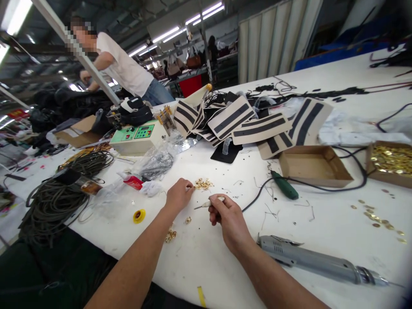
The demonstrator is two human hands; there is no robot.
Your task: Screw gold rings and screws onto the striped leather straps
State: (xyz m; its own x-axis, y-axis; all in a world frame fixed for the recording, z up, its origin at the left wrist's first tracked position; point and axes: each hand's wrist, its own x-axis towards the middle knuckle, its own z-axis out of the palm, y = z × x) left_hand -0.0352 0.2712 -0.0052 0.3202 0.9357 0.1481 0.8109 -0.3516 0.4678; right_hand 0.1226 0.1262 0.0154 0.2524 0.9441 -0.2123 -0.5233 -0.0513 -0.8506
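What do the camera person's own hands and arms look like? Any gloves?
No gloves: the left hand and right hand are bare. The left forearm and right forearm are bare too, with no sleeves, watch or bracelet showing. Both narrow towards the hand. I can't tell about rings.

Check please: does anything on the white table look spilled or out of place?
Yes. Gold discs lie loose on the table in front of the gold-filled cardboard box, as if perhaps spilled. Thin scraps also lie strewn near the green-handled tool, which looks untidy.
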